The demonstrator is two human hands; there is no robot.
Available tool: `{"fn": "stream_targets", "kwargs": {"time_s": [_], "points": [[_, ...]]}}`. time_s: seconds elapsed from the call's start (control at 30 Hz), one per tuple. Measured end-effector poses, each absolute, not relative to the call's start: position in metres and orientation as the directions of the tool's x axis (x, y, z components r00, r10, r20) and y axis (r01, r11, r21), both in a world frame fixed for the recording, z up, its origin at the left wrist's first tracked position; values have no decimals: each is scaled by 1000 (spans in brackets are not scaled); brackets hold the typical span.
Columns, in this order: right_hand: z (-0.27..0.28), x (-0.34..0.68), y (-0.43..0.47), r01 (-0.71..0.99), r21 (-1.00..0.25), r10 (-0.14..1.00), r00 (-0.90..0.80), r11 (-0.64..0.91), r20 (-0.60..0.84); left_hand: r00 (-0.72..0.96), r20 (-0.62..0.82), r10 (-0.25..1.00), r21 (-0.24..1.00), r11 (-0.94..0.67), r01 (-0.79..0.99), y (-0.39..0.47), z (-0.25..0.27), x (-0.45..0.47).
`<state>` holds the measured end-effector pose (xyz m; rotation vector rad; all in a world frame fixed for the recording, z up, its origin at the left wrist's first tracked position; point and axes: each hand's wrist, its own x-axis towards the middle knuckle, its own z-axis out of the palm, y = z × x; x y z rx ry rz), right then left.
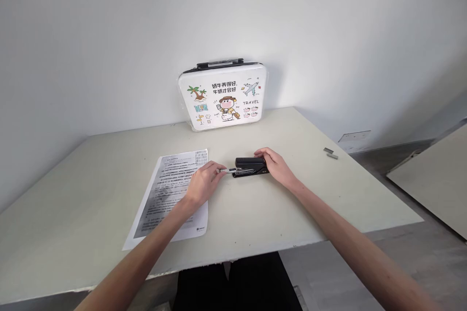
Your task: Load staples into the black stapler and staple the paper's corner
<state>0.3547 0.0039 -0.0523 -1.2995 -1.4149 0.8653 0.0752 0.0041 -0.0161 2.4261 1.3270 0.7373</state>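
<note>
A black stapler [250, 165] lies on its base in the middle of the table, its front end pointing left. My right hand [278, 169] is wrapped around its rear end. At the front, my left hand [203, 183] pinches a slim metal piece [230, 170] that sticks out from the stapler's front end. The fingertips hide part of this piece, so I cannot tell its exact kind. Beneath my left hand and forearm lies a printed sheet of paper [164, 199], its right edge partly covered.
A white cartoon-printed case [223, 97] with a black handle leans upright against the wall at the table's back. Two small grey staple strips [330, 153] lie near the right edge. A wall socket plate [354, 136] sits beyond the table [83, 214].
</note>
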Motion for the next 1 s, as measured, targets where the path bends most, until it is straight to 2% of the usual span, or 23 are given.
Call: {"fn": "stream_targets", "kwargs": {"time_s": [0.33,0.5,0.7,1.0], "points": [[-49,355,3,262,-953,982,66,153,176,460,269,846,490,-531,691,9,-10,58],[-45,352,1,215,-969,986,86,123,144,514,247,821,537,-558,633,13,-4,50],[-41,349,-2,170,-980,994,32,102,109,582,240,777,577,-596,558,21,-3,56],[-36,347,-5,180,-976,993,-3,120,121,623,307,719,634,-643,430,32,-13,85]]}}
